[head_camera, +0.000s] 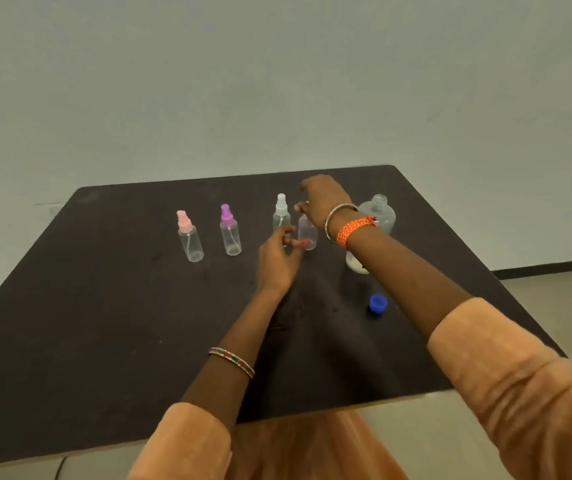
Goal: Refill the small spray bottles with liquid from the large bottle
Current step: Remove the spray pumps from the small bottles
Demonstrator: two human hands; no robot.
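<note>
i find four small spray bottles in a row on the dark table [104,306]. the fourth bottle [308,235] stands between both hands. my left hand [277,261] curls loosely at its base, fingers touching or just beside it. my right hand [322,199] is bunched over its top; what it pinches i cannot tell. the large bottle [378,214] stands open behind my right wrist, its blue cap [378,303] lying apart. judgement: steady the base firmly and keep the bottle upright while working its top.
</note>
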